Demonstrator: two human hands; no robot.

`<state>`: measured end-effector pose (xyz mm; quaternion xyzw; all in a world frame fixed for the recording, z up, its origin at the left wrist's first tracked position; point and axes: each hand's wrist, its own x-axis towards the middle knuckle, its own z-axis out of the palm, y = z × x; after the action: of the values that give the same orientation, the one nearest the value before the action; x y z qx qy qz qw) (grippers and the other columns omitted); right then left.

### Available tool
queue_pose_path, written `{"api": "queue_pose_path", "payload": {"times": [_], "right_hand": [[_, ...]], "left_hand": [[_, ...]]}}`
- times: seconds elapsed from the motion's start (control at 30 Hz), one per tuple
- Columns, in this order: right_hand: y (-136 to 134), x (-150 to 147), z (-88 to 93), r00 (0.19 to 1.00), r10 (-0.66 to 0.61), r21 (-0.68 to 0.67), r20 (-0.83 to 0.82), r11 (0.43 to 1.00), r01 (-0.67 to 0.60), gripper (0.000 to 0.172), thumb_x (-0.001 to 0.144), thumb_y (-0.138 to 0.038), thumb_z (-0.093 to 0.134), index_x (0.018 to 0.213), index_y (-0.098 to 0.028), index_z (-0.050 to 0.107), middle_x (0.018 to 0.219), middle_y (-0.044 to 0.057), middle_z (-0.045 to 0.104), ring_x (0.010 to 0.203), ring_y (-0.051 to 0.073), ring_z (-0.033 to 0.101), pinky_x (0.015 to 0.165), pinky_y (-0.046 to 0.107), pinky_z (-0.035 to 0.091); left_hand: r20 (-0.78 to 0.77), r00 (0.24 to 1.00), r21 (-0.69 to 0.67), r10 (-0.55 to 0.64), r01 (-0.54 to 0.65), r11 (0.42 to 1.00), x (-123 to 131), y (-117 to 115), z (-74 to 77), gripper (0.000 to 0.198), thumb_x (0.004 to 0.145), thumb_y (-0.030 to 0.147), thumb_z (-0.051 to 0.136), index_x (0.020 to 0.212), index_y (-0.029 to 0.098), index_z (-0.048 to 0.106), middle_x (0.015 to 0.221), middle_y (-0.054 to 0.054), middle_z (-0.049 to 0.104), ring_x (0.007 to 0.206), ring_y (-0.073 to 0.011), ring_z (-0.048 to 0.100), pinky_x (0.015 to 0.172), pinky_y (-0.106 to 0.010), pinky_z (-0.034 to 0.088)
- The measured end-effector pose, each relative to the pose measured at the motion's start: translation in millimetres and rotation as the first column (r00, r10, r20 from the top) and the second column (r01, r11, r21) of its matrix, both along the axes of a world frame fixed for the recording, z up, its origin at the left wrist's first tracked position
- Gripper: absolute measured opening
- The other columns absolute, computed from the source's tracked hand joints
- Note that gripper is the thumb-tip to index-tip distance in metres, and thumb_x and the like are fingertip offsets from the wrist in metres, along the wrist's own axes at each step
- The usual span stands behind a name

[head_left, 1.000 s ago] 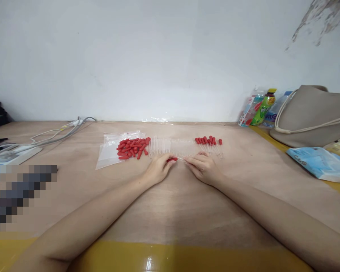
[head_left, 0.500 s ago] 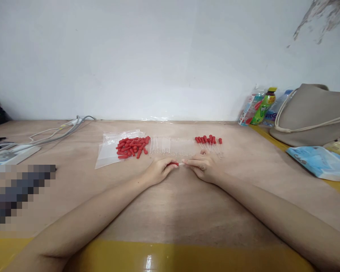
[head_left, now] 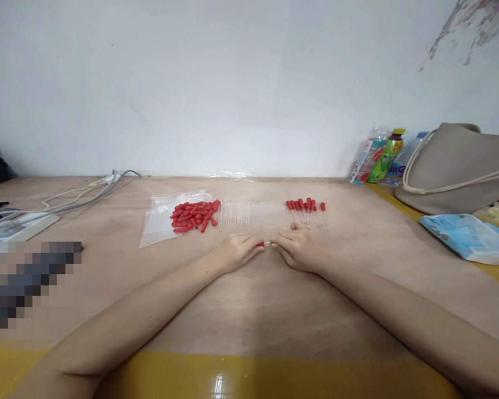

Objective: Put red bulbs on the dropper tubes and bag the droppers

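My left hand (head_left: pixel 240 251) is closed on a red rubber bulb (head_left: pixel 260 244), most of which its fingers hide. A thin clear glass tube (head_left: pixel 267 244) shows in the small gap between my hands, in line with the bulb. The tube's other end is hidden in my right hand (head_left: pixel 296 248), which pinches it. Beyond my left hand lies a heap of loose red rubber bulbs (head_left: pixel 193 215). Rows of clear glass tubes (head_left: pixel 237 214) lie behind both hands. Past my right hand are several droppers (head_left: pixel 306 206), glass tubes with red bulbs on their ends.
A clear zip bag (head_left: pixel 158 221) lies partly under the loose bulbs. At the right stand a green bottle (head_left: pixel 385 160), a grey bag (head_left: pixel 453 166) and a blue-white packet (head_left: pixel 469 238). Cables (head_left: pixel 87 194) and a power strip (head_left: pixel 29 226) lie at the left.
My hands have closed in slightly on the bulb and tube, so less of both shows. The left fingers now cover more of the bulb. Everything on the table stays put.
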<state>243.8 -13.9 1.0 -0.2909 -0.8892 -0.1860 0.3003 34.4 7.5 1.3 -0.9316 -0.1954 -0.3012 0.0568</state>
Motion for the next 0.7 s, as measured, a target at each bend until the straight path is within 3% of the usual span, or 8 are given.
{"api": "queue_pose_path", "payload": {"times": [0.2, 0.4, 0.57, 0.7], "right_hand": [[2.1, -7.4, 1.0, 1.0, -0.017, -0.014, -0.008, 1.0, 0.017, 0.025, 0.088, -0.02, 0.037, 0.076, -0.015, 0.058, 0.064, 0.002, 0.061, 0.056, 0.011, 0.047, 0.065, 0.029, 0.026], [5.8, -0.8, -2.9, 0.997, -0.034, -0.007, -0.071, 0.999, 0.033, 0.017, 0.088, -0.023, 0.043, 0.088, -0.017, 0.06, 0.086, 0.004, 0.066, 0.081, 0.015, 0.056, 0.076, 0.03, 0.033], [2.5, 3.9, -2.4, 0.99, -0.039, -0.053, -0.135, 0.998, 0.032, 0.018, 0.086, -0.028, 0.048, 0.079, -0.017, 0.061, 0.074, 0.003, 0.065, 0.076, 0.015, 0.056, 0.076, 0.03, 0.035], [2.2, 2.2, -1.7, 0.987, -0.021, -0.053, -0.157, 0.999, 0.013, 0.02, 0.086, -0.027, 0.047, 0.077, -0.017, 0.062, 0.069, 0.003, 0.063, 0.072, 0.014, 0.053, 0.074, 0.03, 0.035]], "left_hand": [[0.084, 0.996, -0.015, 0.004, -0.003, 1.0, 1.9, 0.0, 2.6, 0.019, 0.088, 0.025, 0.044, 0.095, 0.015, 0.058, 0.083, -0.006, 0.067, 0.075, -0.0151, 0.062, 0.07, -0.027, 0.048], [0.109, 0.992, -0.107, 0.066, -0.054, 0.993, -5.7, 5.5, 7.7, 0.019, 0.085, 0.03, 0.05, 0.095, 0.02, 0.061, 0.09, -0.004, 0.067, 0.092, -0.0177, 0.058, 0.083, -0.033, 0.041], [0.057, 0.991, -0.21, 0.123, -0.109, 0.972, -10.1, 1.8, 11.3, 0.021, 0.085, 0.033, 0.049, 0.094, 0.02, 0.061, 0.081, -0.003, 0.064, 0.079, -0.0154, 0.057, 0.077, -0.031, 0.04], [0.051, 0.993, -0.228, 0.104, -0.09, 0.969, -7.8, -2.0, 10.9, 0.023, 0.085, 0.034, 0.049, 0.096, 0.018, 0.061, 0.081, -0.004, 0.062, 0.076, -0.0148, 0.055, 0.072, -0.028, 0.041]]}}
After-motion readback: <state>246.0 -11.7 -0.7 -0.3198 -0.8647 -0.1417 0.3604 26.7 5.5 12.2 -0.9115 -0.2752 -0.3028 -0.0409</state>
